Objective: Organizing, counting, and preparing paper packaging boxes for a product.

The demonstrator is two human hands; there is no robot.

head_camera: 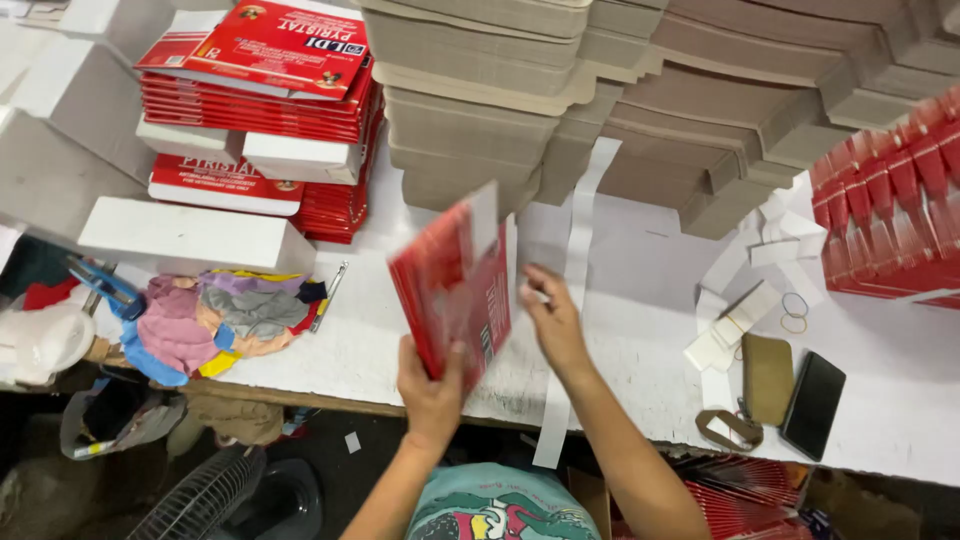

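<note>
Motion blurs red cartons (455, 285) in left hand (432, 392).

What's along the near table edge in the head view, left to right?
White plastic bag → blue-handled scissors → pile of coloured rags → left hand holding a stack of flat red cartons → right hand → olive pouch → black phone.
</note>
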